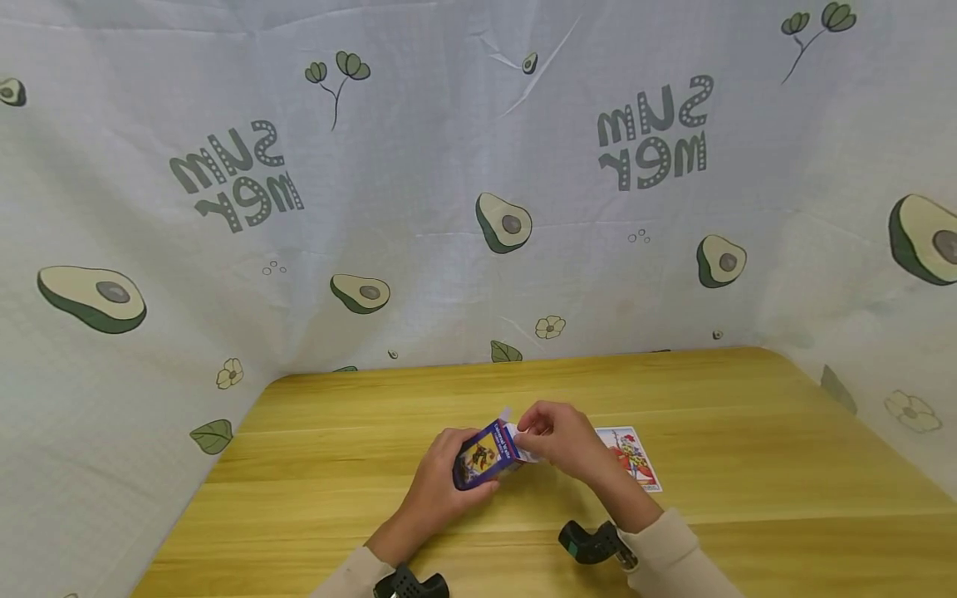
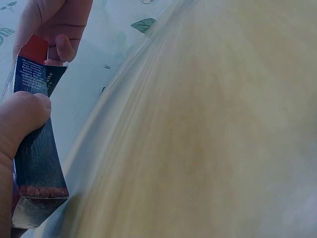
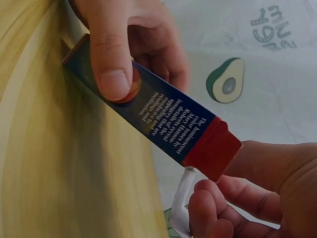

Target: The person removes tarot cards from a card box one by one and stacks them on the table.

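Note:
A blue tarot card box (image 1: 481,455) is tilted above the table, its end flaps standing open. My left hand (image 1: 443,475) grips it around the sides, with the thumb (image 2: 29,116) along one narrow printed side. At the open end, my right hand (image 1: 559,436) has its fingers bent, the fingertips (image 3: 202,206) right beside the red side flap (image 3: 213,151) and the white inner flap (image 3: 182,203). I cannot tell whether those fingers pinch anything. The inside of the box is mostly hidden. Partly behind the right forearm lies a picture card (image 1: 634,461), face up.
The wooden table (image 1: 336,498) reaches back to a hanging cloth (image 1: 434,166) printed with avocados, which also encloses both sides. A black wrist-camera mount sits on each wrist, the right one (image 1: 591,544) close over the tabletop.

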{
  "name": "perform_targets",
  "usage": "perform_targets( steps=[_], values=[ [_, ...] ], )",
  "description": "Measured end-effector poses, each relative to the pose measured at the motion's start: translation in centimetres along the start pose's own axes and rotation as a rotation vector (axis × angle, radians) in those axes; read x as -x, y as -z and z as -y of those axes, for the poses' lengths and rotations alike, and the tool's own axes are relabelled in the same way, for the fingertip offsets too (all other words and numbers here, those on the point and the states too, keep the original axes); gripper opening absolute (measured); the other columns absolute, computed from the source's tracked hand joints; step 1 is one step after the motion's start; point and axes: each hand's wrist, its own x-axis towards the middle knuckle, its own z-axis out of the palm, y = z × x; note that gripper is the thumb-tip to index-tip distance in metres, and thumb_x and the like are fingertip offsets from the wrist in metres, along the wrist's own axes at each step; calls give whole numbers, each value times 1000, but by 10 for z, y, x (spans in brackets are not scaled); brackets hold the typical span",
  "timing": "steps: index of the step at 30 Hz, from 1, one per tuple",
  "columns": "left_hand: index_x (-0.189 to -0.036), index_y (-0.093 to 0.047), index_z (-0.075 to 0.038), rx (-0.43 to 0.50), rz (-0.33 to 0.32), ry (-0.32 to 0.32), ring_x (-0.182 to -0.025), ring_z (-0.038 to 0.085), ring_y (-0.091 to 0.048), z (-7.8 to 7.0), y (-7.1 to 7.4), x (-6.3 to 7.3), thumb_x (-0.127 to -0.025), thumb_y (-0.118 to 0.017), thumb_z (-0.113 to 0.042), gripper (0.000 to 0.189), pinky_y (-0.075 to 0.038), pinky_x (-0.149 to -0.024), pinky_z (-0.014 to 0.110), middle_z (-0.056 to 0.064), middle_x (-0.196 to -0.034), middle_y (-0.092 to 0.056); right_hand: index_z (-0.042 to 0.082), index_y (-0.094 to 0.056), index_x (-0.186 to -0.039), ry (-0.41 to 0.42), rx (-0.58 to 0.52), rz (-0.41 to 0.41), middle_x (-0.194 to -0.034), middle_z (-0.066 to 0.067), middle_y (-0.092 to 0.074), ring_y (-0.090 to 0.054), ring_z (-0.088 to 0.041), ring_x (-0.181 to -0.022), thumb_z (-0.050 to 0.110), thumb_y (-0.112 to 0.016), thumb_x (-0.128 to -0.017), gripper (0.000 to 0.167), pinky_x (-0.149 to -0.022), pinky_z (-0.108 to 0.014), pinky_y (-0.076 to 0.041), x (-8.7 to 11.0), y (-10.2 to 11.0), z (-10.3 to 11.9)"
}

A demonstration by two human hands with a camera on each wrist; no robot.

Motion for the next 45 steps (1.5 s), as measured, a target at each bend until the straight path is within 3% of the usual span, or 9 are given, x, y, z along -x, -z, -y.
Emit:
perform_targets(
  steps=[23, 45],
  values=[
    [-131, -52, -18, -23, -16, -26, -99, 7, -50, 0, 0, 0, -75, -81, -41, 67, -48, -85, 30, -7, -118, -54, 6, -63, -86, 32, 12, 1, -70, -1, -58, -52, -15, -64, 6, -74, -79, 13, -55, -28, -45, -1, -12, -5],
    [-132, -51, -20, -19, 1, -8, -100, 7, -48, -1, 1, 2, -76, -80, -42, 67, -47, -86, 32, -8, -117, -52, 6, -69, -86, -82, 6, 20, -73, -1, -65, -57, -16, -61, 11, -75, -82, 9, -55, -29, -50, -1, -7, -6]
  ],
)
